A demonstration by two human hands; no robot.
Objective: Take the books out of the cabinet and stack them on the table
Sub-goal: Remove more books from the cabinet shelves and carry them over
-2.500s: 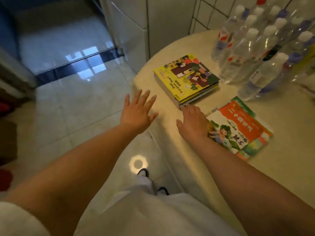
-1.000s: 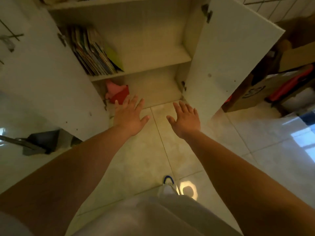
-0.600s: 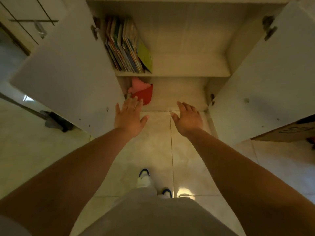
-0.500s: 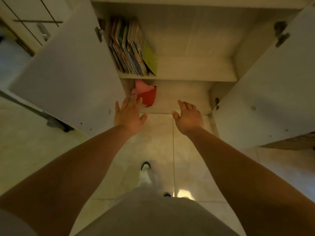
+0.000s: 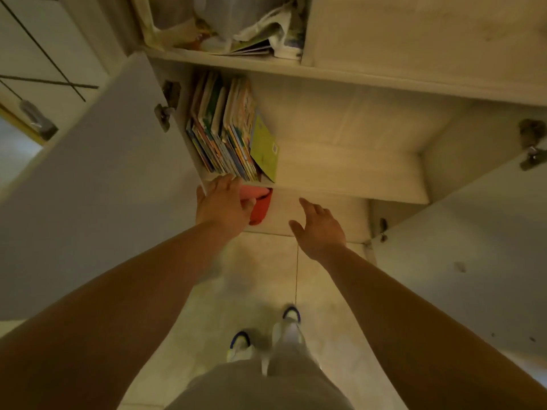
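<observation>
Thin colourful books (image 5: 225, 128) stand upright in the cabinet (image 5: 340, 161), green one leaning. Left hand (image 5: 222, 207), fingers relaxed, has reached their bottom edges; right hand (image 5: 319, 229) spread, empty.

1. One cabinet (image 5: 340, 137), with two doors standing open: a left door (image 5: 97, 202) and a right door (image 5: 473, 255).
2. One row of books (image 5: 222, 128) standing on the middle shelf at its left end; they are too tightly packed to count.
3. One red and pink thing (image 5: 260, 207) on the bottom shelf.
4. Two hands: the left hand (image 5: 222, 207) and the right hand (image 5: 321, 229).
5. Two shoes (image 5: 291, 319).
</observation>
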